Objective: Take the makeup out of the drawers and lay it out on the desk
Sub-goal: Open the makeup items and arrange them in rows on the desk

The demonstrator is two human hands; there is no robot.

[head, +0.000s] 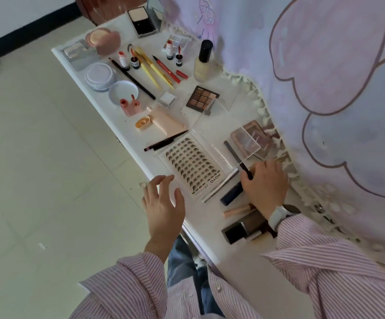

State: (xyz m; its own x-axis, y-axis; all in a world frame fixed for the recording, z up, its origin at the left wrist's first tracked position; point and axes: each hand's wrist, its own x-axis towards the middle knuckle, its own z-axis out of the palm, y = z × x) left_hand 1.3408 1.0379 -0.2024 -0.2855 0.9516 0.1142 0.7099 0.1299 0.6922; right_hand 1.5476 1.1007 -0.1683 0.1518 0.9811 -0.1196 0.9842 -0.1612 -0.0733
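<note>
— Head view: what are the hands doing?
— The right hand (265,180), lower right of centre, pinches a thin black pencil (244,168) beside the clear lash tray (193,166). The left hand (163,203) hovers at the desk (108,107) edge, fingers spread, holding nothing.
— And the makeup?
— Spread along the desk from upper left to centre: an eyeshadow palette (201,97), a foundation bottle (204,62), round compacts (99,75).

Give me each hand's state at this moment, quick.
Left hand: open, fingers spread, holding nothing, over the desk edge.
Right hand: gripping a thin black stick beside the lash tray.
</note>
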